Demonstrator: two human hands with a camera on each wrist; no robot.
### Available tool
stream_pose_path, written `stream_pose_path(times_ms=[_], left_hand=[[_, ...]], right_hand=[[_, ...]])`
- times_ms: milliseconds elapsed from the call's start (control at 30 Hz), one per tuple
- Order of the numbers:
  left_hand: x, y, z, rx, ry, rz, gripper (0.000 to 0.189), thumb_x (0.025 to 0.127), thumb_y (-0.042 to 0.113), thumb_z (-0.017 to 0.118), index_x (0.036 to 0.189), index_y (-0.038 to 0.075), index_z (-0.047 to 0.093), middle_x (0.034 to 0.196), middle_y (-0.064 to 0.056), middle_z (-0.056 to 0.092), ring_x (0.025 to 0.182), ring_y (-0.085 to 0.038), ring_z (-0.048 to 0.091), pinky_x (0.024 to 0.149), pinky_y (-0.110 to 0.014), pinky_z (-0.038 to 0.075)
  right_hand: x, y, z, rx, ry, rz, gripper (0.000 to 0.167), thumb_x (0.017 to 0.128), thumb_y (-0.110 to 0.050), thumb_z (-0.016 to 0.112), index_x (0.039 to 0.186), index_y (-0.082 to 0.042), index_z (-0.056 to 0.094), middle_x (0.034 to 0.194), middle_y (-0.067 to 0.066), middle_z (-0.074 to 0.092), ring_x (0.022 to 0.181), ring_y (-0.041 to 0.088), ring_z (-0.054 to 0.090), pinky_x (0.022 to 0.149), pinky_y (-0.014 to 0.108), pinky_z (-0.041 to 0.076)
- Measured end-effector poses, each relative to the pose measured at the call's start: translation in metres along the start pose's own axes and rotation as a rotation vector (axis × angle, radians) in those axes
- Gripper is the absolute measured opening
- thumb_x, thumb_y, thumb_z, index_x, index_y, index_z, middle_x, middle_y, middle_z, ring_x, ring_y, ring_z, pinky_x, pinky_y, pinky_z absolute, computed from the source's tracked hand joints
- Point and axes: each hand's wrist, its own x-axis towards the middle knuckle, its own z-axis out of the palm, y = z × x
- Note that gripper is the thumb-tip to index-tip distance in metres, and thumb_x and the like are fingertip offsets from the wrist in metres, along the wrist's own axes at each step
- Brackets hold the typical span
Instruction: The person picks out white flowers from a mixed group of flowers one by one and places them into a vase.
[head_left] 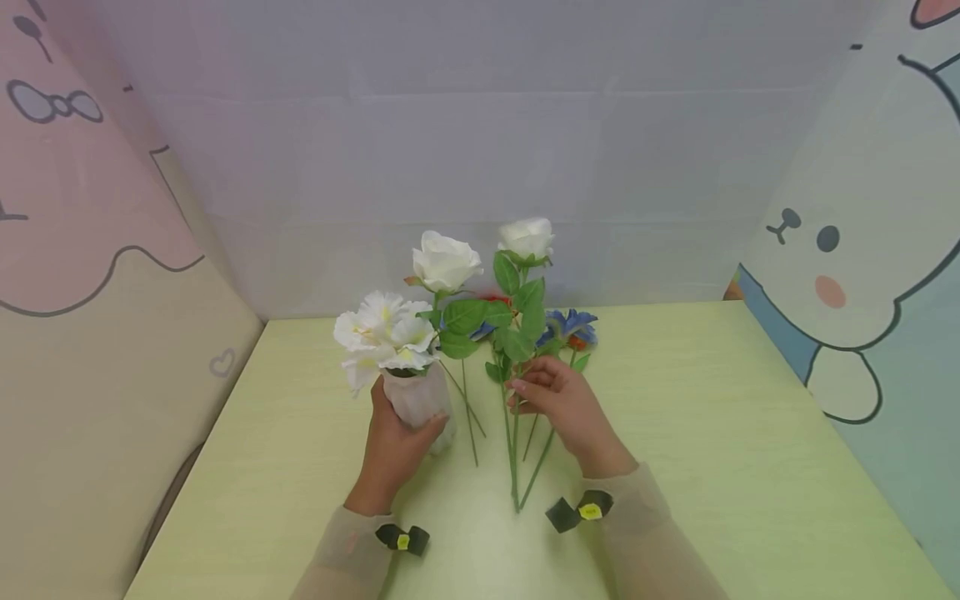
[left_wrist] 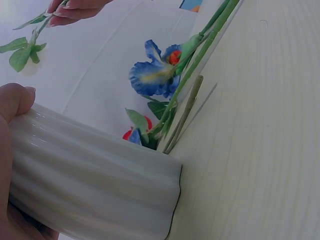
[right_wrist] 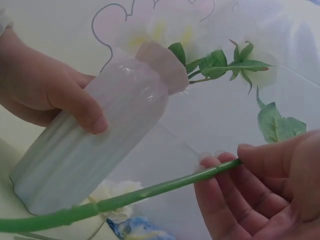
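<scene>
My left hand (head_left: 397,454) grips a white ribbed vase (head_left: 422,400), thumb on the near side, with the vase's base at the tabletop in the left wrist view. Out of its mouth rise a white ruffled flower (head_left: 384,331) and a white rose (head_left: 447,262) with green leaves. Just to the right, my right hand (head_left: 566,408) pinches the green stem (right_wrist: 150,192) of another white rose (head_left: 527,240) between thumb and fingertips. This rose is held upright beside the vase, its stem's lower end pointing toward me.
Behind the held stem lie blue flowers (head_left: 573,326) and a partly hidden red one (head_left: 495,297), their stems (head_left: 471,417) reaching toward me on the pale wooden table (head_left: 712,467). A pale backdrop (head_left: 480,158) rises at the back edge, with cartoon-printed panels (head_left: 847,275) at both sides.
</scene>
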Motion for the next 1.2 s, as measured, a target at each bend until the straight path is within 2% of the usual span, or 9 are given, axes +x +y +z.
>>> stream_pose_path(times_ms=[167, 400, 667, 800, 933, 1200], left_hand=[[0.000, 0.001, 0.000, 0.000, 0.007, 0.008, 0.105, 0.081, 0.017, 0.088, 0.158, 0.016, 0.016, 0.141, -0.017, 0.048, 0.119, -0.036, 0.055, 0.096, -0.056, 0.045], [0.000, 0.002, 0.000, 0.003, 0.007, 0.011, 0.105, 0.081, 0.016, 0.088, 0.158, 0.016, 0.017, 0.140, -0.018, 0.049, 0.117, -0.036, 0.054, 0.096, -0.055, 0.044], [0.000, 0.002, 0.000, 0.013, 0.019, 0.019, 0.105, 0.080, 0.017, 0.088, 0.158, 0.016, 0.017, 0.139, -0.018, 0.049, 0.116, -0.036, 0.054, 0.095, -0.055, 0.044], [0.000, 0.002, 0.000, 0.013, 0.017, 0.021, 0.105, 0.081, 0.017, 0.088, 0.158, 0.016, 0.017, 0.139, -0.018, 0.049, 0.116, -0.036, 0.055, 0.094, -0.055, 0.045], [0.000, 0.001, 0.001, 0.007, 0.016, 0.019, 0.105, 0.081, 0.017, 0.088, 0.158, 0.015, 0.017, 0.139, -0.018, 0.048, 0.116, -0.036, 0.055, 0.094, -0.055, 0.044], [0.000, 0.002, 0.001, 0.007, 0.013, 0.016, 0.105, 0.082, 0.017, 0.087, 0.158, 0.014, 0.016, 0.141, -0.019, 0.048, 0.117, -0.038, 0.055, 0.094, -0.056, 0.045]], right_hand=[[-0.002, -0.003, 0.002, 0.006, 0.001, -0.033, 0.019, 0.100, -0.004, 0.065, 0.114, 0.008, 0.058, 0.102, 0.019, 0.069, 0.085, 0.022, 0.071, 0.081, 0.044, 0.060], [-0.005, -0.007, 0.006, 0.025, 0.011, -0.084, 0.017, 0.099, 0.002, 0.064, 0.112, 0.011, 0.059, 0.103, 0.033, 0.066, 0.085, 0.020, 0.071, 0.082, 0.041, 0.059], [-0.009, -0.012, 0.012, 0.050, 0.001, -0.116, 0.017, 0.097, 0.005, 0.064, 0.113, 0.011, 0.059, 0.099, 0.017, 0.071, 0.088, 0.020, 0.072, 0.086, 0.041, 0.058], [-0.010, -0.014, 0.014, 0.064, -0.006, -0.108, 0.019, 0.097, 0.008, 0.062, 0.114, 0.016, 0.056, 0.105, 0.029, 0.067, 0.090, 0.020, 0.072, 0.088, 0.041, 0.058], [-0.011, -0.017, 0.017, 0.057, 0.001, -0.103, 0.020, 0.096, 0.010, 0.061, 0.114, 0.016, 0.056, 0.108, 0.032, 0.066, 0.091, 0.020, 0.072, 0.089, 0.041, 0.057], [-0.012, -0.021, 0.025, 0.063, 0.025, -0.112, 0.022, 0.095, 0.010, 0.062, 0.115, 0.015, 0.056, 0.106, 0.020, 0.070, 0.094, 0.021, 0.072, 0.091, 0.039, 0.056]])
